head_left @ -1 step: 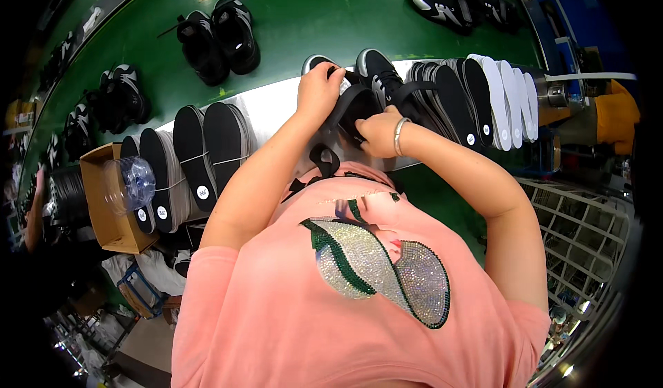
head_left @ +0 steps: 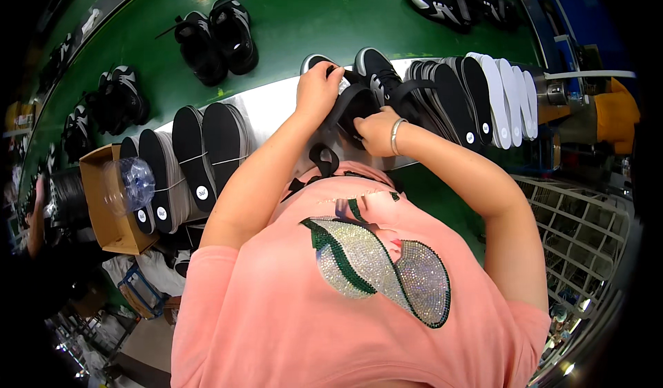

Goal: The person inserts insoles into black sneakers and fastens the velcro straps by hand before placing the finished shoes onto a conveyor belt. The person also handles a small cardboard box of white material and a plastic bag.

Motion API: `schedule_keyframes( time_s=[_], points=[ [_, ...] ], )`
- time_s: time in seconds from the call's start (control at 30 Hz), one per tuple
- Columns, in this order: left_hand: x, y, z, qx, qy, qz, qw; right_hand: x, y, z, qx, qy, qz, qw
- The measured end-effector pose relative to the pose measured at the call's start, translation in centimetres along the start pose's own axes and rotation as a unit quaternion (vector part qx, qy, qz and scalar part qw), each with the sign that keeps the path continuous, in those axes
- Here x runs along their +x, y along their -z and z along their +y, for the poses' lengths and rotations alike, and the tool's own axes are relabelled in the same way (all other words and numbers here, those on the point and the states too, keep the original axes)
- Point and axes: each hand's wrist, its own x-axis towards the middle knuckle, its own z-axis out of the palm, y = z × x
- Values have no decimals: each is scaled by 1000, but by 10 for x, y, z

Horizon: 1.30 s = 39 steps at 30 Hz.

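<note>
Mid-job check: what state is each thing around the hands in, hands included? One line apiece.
Left hand: fingers closed on the held shoe.
Right hand: at the shoe's opening, grip unclear.
Held shoe: between both hands.
Neighbouring shoe: beside it, toe pointing away.
Bracelet: on right wrist.
Left insole bundles: string-tied.
White insoles: in a row.
Cardboard box: open.

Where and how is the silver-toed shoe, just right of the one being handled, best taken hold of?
Probably across the laced middle of the silver-toed shoe, straddling it from above. Its laces face up and its toe points away from the person, while the neighbouring shoe crowds its left and the stacked insoles its right, so coming in sideways looks tighter.
</note>
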Motion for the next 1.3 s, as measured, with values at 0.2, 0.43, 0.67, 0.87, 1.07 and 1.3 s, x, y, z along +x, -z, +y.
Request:
schedule_keyframes(
  time_s=[0.2, 0.43, 0.67, 0.87, 1.07, 1.3],
  points=[
    [-2, 10, 5, -76, 27, -67, 994, 31, -22, 32, 425, 105, 120, 891],
    [-9, 20, 18, -38, 12, -116, 992, 44, -25, 13, 715, -63, 251, 649],
    [3, 21, -2, -42, 26, -21, 999, 3, -18, 34, 802, 234, 78, 544],
    [-15, 42, 48, -136, -21, -8, 990, -35, -17, 13, 594, 73, 334, 728],
    [-62, 78, 92, -1, -155, -251, 955, -54, -13, -9, 533, 182, 346, 751],
    [-80, 204, 57, 347, -57, 235, 906, -64, -55, 60, 321, -29, 504, 802]
  ],
)
